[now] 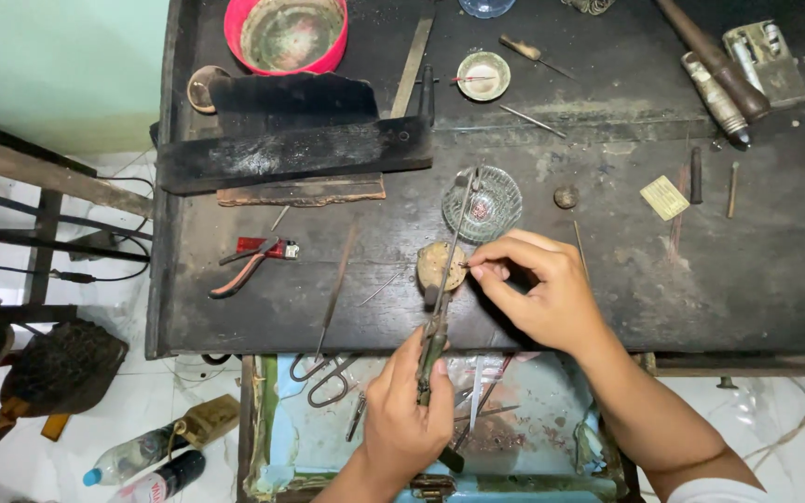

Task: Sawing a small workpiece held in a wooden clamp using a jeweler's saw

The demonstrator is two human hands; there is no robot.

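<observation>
From the head camera, the left hand (405,414) has its fingers wrapped around the handle of long tweezers (442,296), whose tips reach over a small round wooden block (439,265) on the dark workbench (701,279). The right hand (538,287) pinches a tiny piece, too small to identify, between thumb and forefinger just beside the block. A glass dish (488,207) sits just behind; red-handled pliers (252,261) lie well left.

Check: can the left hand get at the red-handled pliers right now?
Probably not without letting go: the left hand is closed around a long thin tool. The red-handled pliers lie uncovered on the dark bench to its left, nothing across the path.
</observation>
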